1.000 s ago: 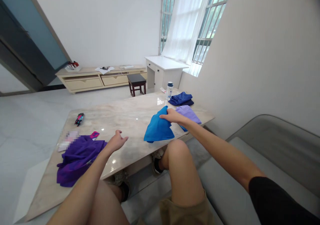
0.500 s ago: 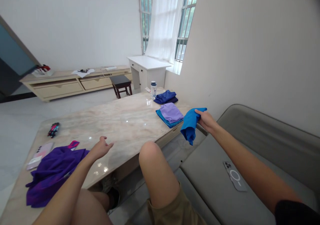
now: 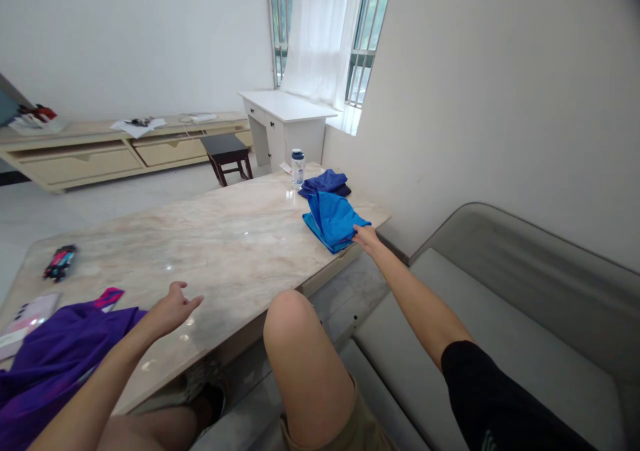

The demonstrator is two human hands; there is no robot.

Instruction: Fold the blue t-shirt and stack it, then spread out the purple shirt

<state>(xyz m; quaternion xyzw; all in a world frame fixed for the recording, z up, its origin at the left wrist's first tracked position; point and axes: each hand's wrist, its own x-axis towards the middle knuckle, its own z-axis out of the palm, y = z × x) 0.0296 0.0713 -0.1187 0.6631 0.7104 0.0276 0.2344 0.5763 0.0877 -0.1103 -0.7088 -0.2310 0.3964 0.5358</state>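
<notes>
As the right hand (image 3: 367, 236) is setting the bright blue cloth (image 3: 334, 217) on the folded pile, the stacking step looks nearly finished.

Fingers are pinching the cloth's near corner at the table's (image 3: 225, 237) two o'clock edge, just in front of the dark blue bundle (image 3: 325, 183) and the bottle (image 3: 297, 167). Releasing and smoothing seems the next need. At eight o'clock the left hand (image 3: 170, 307) is hovering half open, holding nothing, beside the crumpled purple garment (image 3: 55, 361). Soft, limp knit is lying against glossy, hard marble.
</notes>
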